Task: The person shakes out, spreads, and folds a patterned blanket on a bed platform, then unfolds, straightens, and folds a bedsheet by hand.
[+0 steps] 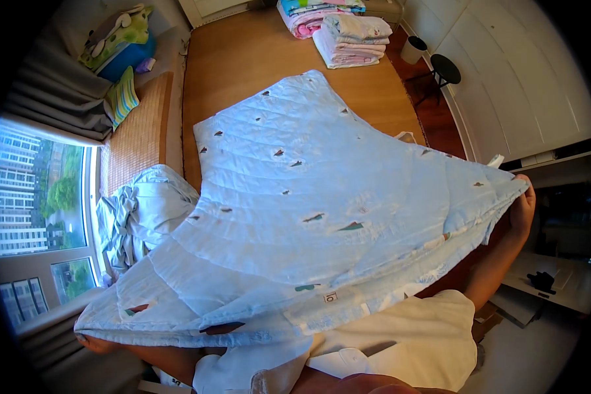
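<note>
A: What fills most of the frame?

B: A pale blue quilt (pixel 269 184), spread across the middle, printed with small dark triangular and leaf-like shapes. Its far part lies on the tan bed surface (pixel 236 59), and its near edge runs from lower left to middle right.

A: And behind it?

B: That bed surface reaches to the top of the frame. White panelled doors (pixel 519 72) stand at upper right, and a window (pixel 39 190) at left looks out on tall buildings and greenery.

A: What is that between window and quilt?

B: A crumpled grey-blue cloth (pixel 144 203), just beside the quilt's left edge. Folded bedding (pixel 354 43), pink and white, is piled at top centre; a blue tub (pixel 128 59) sits at upper left. A small black stool (pixel 445 69) stands at upper right, near the doors.

A: Where are the hands?

B: The right hand (pixel 523 203) is at middle right, fingers curled closed on the quilt's corner. The left hand (pixel 97 344), at lower left, grips the opposite corner from underneath; the cloth hides most of its fingers, so how tightly they press I cannot tell.

A: Anything smaller?

B: A white tag (pixel 496 160) sticking up from the quilt's edge, near the right hand.
</note>
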Demonstrator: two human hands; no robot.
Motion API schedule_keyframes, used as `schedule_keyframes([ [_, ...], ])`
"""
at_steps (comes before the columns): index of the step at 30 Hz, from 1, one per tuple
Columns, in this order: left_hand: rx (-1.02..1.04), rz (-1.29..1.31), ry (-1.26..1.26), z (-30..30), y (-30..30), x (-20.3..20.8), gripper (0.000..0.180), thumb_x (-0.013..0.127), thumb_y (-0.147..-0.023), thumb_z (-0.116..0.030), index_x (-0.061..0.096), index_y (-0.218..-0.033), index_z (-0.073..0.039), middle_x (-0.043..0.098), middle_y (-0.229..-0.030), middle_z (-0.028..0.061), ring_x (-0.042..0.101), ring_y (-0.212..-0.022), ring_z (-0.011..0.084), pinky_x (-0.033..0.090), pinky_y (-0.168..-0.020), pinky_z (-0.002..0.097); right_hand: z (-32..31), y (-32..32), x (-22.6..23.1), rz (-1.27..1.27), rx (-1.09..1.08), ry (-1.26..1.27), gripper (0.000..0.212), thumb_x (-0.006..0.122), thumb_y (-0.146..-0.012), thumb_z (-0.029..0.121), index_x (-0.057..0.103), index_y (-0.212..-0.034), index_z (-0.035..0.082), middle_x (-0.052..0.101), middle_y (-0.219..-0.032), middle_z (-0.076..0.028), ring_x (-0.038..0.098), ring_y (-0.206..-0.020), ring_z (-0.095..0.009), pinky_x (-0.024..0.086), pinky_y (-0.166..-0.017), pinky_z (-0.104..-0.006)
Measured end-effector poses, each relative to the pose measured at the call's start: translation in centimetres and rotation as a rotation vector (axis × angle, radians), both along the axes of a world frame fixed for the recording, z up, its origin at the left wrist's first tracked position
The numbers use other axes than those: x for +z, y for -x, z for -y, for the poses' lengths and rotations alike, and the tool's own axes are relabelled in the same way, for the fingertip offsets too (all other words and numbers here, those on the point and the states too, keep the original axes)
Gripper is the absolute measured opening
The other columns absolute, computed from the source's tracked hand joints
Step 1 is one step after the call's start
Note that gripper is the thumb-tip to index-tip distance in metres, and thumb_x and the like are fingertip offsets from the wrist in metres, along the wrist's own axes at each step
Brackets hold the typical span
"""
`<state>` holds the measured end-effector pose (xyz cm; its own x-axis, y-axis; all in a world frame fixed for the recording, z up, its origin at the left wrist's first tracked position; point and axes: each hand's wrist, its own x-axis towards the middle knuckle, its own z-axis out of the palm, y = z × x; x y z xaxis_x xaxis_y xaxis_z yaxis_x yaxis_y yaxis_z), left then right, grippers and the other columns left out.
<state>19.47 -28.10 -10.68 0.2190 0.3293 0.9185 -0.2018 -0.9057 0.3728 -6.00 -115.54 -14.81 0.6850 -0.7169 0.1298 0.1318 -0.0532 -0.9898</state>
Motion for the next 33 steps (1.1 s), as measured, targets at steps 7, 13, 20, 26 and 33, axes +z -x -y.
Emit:
schedule_keyframes([
  [7, 0.151, -0.123, -0.702, 4.6, 2.7, 0.8, 0.03, 0.07, -0.087, -0.028, 0.064, -0.09, 0.001, 0.067, -0.086, 0.0174, 0.066, -0.076, 0.0288, 0.055, -0.069, 0.0401, 4.5, 2.0, -0.9, -0.08, 0.142, 0.026, 0.019, 0.062, -0.093, 0.015, 0.058, -0.107, 0.002, 0.058, -0.099, -0.003, 0.056, -0.088, -0.011, 0.045, -0.081, -0.0248],
  [13, -0.094, -0.254, -0.462, 0.0, 2.1, -2.5, 0.029, 0.072, -0.084, -0.023, 0.061, -0.086, 0.004, 0.066, -0.087, 0.0193, 0.064, -0.077, 0.0312, 0.055, -0.069, 0.0397, 6.4, -2.4, -1.9, -0.174, 0.261, 0.057, 0.021, 0.058, -0.096, 0.013, 0.057, -0.113, 0.0, 0.059, -0.1, -0.004, 0.057, -0.09, -0.011, 0.045, -0.083, -0.0249],
  [20, -0.562, -0.437, 0.849, -0.8, -7.2, -10.4, 0.012, 0.052, -0.093, -0.012, 0.057, -0.086, -0.003, 0.051, -0.069, 0.0027, 0.047, -0.058, 0.0121, 0.04, -0.054, 0.0234, 4.5, -16.6, -8.4, -0.309, 0.134, 0.067, 0.021, 0.056, -0.099, 0.019, 0.061, -0.112, 0.003, 0.065, -0.095, -0.004, 0.062, -0.083, -0.013, 0.051, -0.072, -0.0273],
  [26, -0.391, -0.64, 0.955, 3.4, -14.3, -13.1, 0.007, 0.059, -0.091, -0.013, 0.057, -0.088, -0.008, 0.048, -0.065, -0.0005, 0.047, -0.055, 0.0092, 0.041, -0.049, 0.0234, 5.2, -27.7, -12.3, -0.442, 0.201, 0.12, 0.016, 0.058, -0.097, 0.025, 0.063, -0.105, 0.012, 0.064, -0.088, 0.002, 0.061, -0.077, -0.008, 0.051, -0.069, -0.0264],
  [33, -0.411, -0.852, 0.801, 6.2, -24.7, -21.2, 0.012, 0.06, -0.094, -0.019, 0.061, -0.091, -0.007, 0.055, -0.069, -0.0002, 0.052, -0.057, 0.0077, 0.043, -0.047, 0.0232, 4.8, -42.3, -20.3, -0.625, 0.112, 0.125, 0.014, 0.062, -0.093, 0.024, 0.062, -0.093, 0.009, 0.053, -0.073, 0.004, 0.051, -0.059, -0.007, 0.047, -0.052, -0.0236],
])
